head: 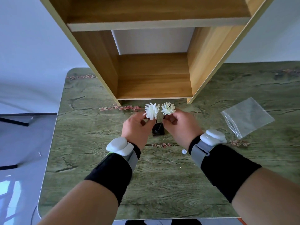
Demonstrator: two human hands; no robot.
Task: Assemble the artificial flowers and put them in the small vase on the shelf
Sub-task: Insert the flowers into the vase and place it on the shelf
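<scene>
While both hands are raised at the centre of the frame, a white artificial flower (151,110) is pinched by the closed fingers (143,118) of the left hand (137,127), and a second white flower (168,108) is gripped by its dark stem in the right hand (180,125). Between and just below the hands, a small dark vase (157,130) is seen on the green tabletop (162,184), in front of the wooden shelf (154,75). A clear plastic bag (246,116) is seen at right.
</scene>
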